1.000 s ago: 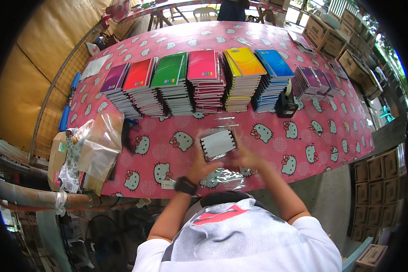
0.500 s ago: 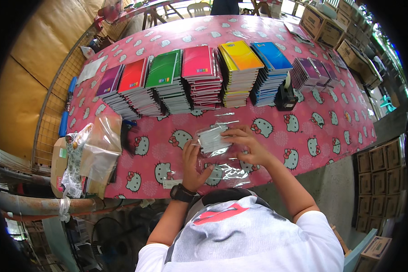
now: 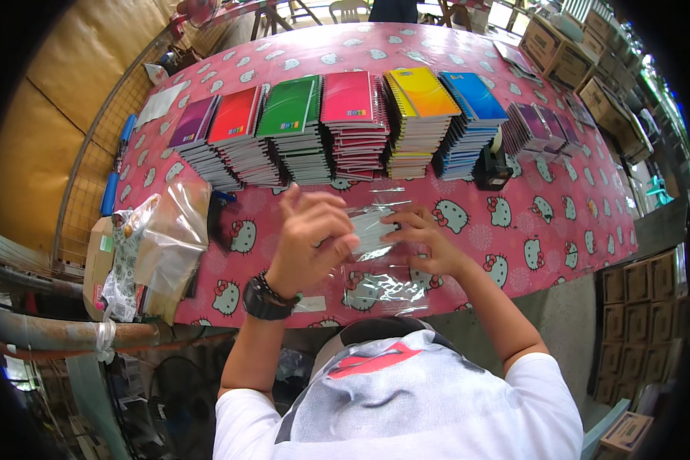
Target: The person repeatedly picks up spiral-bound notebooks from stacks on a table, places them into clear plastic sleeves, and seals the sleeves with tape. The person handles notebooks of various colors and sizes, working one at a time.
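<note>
My left hand [image 3: 311, 238] and my right hand [image 3: 424, 241] both grip a clear plastic sleeve with a small notebook [image 3: 372, 228] inside it, held just above the pink cartoon-cat tablecloth [image 3: 560, 222]. My left hand covers the sleeve's left part; my right hand pinches its right edge. More clear plastic sleeves [image 3: 379, 287] lie flat on the cloth under my hands, near the table's front edge. A black watch sits on my left wrist.
A row of spiral notebook stacks [image 3: 345, 126], purple, red, green, pink, yellow and blue, runs across the table beyond my hands. A black tape dispenser [image 3: 491, 169] stands right of them. Crumpled plastic bags [image 3: 161, 245] lie at left; cardboard boxes [image 3: 636, 307] stand at right.
The sleeved notebook was held upright facing me, then lowered flat toward the cloth. My left hand has moved over its left side; my right hand stays at its right edge.
</note>
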Tool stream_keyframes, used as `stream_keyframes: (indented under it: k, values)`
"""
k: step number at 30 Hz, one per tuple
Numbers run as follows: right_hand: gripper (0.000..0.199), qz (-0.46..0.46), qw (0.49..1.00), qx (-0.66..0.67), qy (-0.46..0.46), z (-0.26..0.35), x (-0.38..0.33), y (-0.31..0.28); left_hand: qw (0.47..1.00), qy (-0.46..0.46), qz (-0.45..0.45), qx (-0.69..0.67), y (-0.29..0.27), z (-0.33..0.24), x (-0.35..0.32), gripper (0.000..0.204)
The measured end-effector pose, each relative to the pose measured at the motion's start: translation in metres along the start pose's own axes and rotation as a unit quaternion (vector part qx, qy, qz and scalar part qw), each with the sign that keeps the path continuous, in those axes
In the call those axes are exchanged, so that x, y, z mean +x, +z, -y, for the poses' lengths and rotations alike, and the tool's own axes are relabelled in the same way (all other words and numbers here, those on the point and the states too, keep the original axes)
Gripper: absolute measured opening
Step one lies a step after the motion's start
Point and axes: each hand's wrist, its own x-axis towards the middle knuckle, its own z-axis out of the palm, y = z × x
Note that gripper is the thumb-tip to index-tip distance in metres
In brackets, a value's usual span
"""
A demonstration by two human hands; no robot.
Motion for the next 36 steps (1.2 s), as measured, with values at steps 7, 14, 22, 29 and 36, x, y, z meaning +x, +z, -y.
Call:
stream_keyframes:
  k: [7,14,22,29,36]
  values:
    - [0.047,-0.007,1.0,0.009,0.001,0.004,0.0,0.004,0.961,-0.12,0.207,0.135,0.041,0.02,0.054,0.059]
    - [0.04,-0.151,0.939,0.292,0.098,-0.005,-0.011,-0.009,0.917,-0.031,0.335,0.214,0.039,0.032,0.088,0.017]
    - [0.047,-0.039,0.991,0.115,0.046,0.002,-0.003,-0.003,0.97,0.07,0.16,0.171,0.035,0.032,0.084,0.017]
    - [0.052,0.002,1.0,0.007,-0.021,-0.01,0.0,0.0,0.982,-0.108,-0.138,0.069,-0.021,0.022,0.067,0.012]
    - [0.062,0.104,0.992,-0.066,-0.041,-0.002,0.012,0.0,0.998,-0.044,-0.002,0.05,0.05,0.023,-0.072,0.047]
